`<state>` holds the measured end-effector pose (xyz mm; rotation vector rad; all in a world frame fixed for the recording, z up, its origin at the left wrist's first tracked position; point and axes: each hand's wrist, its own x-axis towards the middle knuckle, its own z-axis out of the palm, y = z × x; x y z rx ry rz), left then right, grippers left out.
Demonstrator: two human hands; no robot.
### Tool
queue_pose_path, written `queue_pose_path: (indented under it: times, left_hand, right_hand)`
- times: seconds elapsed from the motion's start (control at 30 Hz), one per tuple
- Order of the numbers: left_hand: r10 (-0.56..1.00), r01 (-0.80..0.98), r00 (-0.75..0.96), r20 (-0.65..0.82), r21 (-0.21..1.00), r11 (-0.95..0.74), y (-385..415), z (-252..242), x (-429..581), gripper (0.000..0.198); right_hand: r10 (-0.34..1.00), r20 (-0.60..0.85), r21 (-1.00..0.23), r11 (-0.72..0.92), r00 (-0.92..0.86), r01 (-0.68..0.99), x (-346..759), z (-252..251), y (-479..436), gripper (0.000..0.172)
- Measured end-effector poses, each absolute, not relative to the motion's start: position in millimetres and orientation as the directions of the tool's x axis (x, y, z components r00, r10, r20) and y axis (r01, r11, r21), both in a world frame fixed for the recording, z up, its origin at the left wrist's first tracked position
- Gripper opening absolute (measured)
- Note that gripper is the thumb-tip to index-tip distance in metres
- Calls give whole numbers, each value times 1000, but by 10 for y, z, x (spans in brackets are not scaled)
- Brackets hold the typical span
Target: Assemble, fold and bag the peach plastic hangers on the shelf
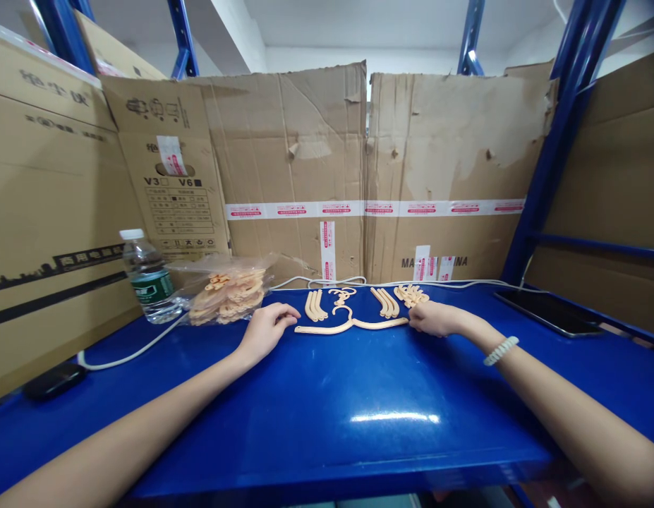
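Note:
A light-orange plastic clothes hanger (327, 330) lies on the blue table, its two curved arms spread and its hook pointing away from me. Beside its left end is my left hand (266, 330), fingers loosely bent, thumb and index slightly apart with nothing visible between them. My right hand (435, 319) is closed at the hanger's right end; its fingertips are partly hidden, so what they grip is unclear. Behind the hanger lie several curved hanger arms (316, 305), some loose hooks (341, 295), another group of curved arms (386, 303), and a pile of small parts (410, 293) behind my right hand.
A clear plastic bag of similar parts (228, 293) sits left, next to a water bottle (148, 279). A white cable (453, 284) runs along the back. A black phone (549, 312) lies right, a dark object (54, 381) left. Cardboard (289, 162) walls the blue table (327, 416).

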<state>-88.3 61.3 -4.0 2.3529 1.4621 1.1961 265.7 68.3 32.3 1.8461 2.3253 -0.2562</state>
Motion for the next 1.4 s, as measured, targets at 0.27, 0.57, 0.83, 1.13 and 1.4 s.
queue_pose_path:
  times: [0.27, 0.57, 0.83, 1.13, 1.4]
  left_hand:
    - [772, 712, 240, 589, 433, -552, 604, -31, -856, 16]
    - [757, 711, 202, 621, 438, -549, 620, 17, -860, 12]
    - [782, 694, 326, 531, 428, -579, 717, 86, -859, 17]
    - [711, 656, 584, 392, 289, -698, 915, 214, -828, 22]
    - [667, 625, 686, 292, 233, -745, 1090, 175, -856, 29]
  right_hand:
    - [947, -227, -58, 217, -225, 974, 2668, 315, 677, 20]
    - [964, -106, -11, 243, -242, 970, 2650, 367, 632, 20]
    - [937, 229, -45, 281, -264, 959, 2577, 380, 710, 19]
    - [858, 240, -146, 495, -455, 856, 1912, 603, 1252, 14]
    - [868, 149, -94, 489, -473, 867, 1657, 473, 1734, 26]
